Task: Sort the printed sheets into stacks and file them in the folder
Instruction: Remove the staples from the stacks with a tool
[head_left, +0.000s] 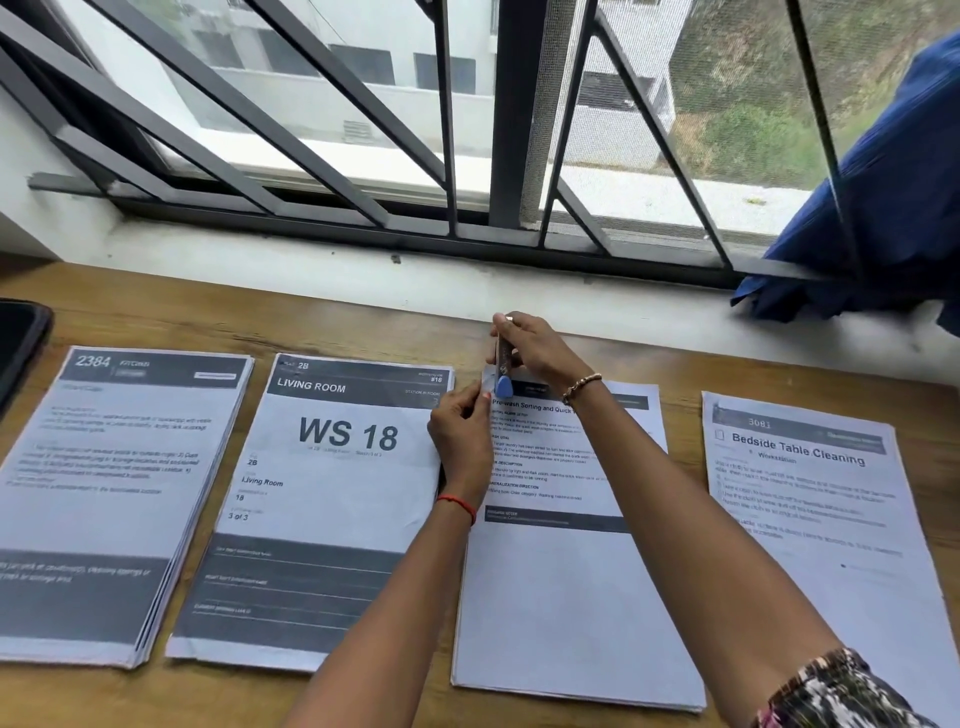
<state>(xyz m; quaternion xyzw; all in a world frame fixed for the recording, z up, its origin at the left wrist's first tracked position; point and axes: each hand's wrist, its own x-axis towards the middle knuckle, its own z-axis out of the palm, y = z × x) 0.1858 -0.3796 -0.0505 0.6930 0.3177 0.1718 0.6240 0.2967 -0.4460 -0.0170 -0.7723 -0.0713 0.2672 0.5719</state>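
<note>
At the top-left corner of the third stack (561, 597), the right hand (537, 351) grips a stapler (503, 371) upright over the paper; the left hand (460, 431) pinches that corner, fingers curled.

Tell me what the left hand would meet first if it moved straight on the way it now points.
Probably the stapler that the right hand holds, just beyond the left hand at the corner of the paper stack; depth is unclear.
</note>
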